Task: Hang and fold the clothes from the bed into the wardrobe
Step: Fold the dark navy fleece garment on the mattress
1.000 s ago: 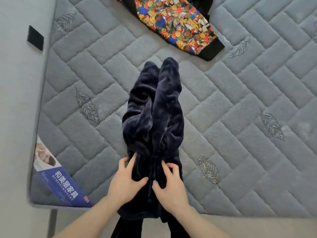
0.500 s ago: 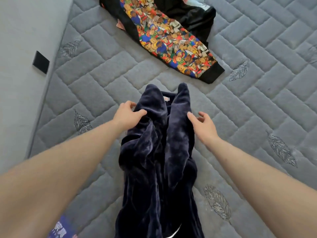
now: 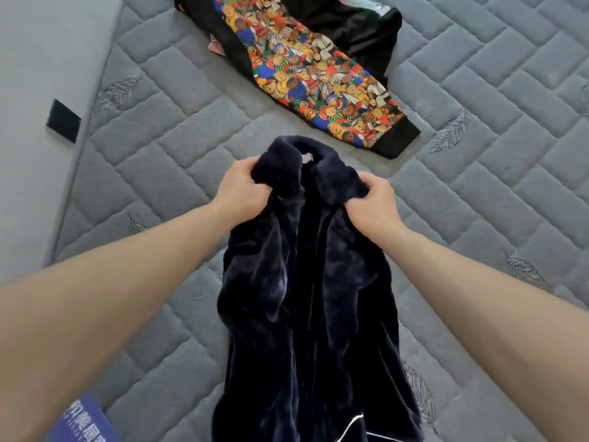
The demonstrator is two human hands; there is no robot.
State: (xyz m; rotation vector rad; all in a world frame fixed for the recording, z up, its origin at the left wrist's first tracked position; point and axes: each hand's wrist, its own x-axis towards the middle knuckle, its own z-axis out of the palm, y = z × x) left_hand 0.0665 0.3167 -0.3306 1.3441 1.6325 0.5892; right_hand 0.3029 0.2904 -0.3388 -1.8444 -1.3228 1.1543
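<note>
A dark navy plush garment [image 3: 306,298] lies lengthwise on the grey quilted mattress [image 3: 178,173], its collar end pointing away from me. My left hand [image 3: 242,189] grips the left side of the collar, fingers curled into the fabric. My right hand [image 3: 371,207] grips the right side of the collar the same way. A small pale label shows inside the collar between the hands. The garment's lower end runs out of view at the bottom, with a thin white piping line there.
A black garment with a colourful teddy-bear print [image 3: 318,78] lies beyond the navy one, with more black cloth [image 3: 353,27] behind it. A grey wall with a black patch [image 3: 63,120] borders the mattress on the left. A blue printed label [image 3: 84,419] sits at the bottom left.
Both hands moved from the garment's near end up to its collar and closed on it. The collar is now bunched in the two fists and slightly raised.
</note>
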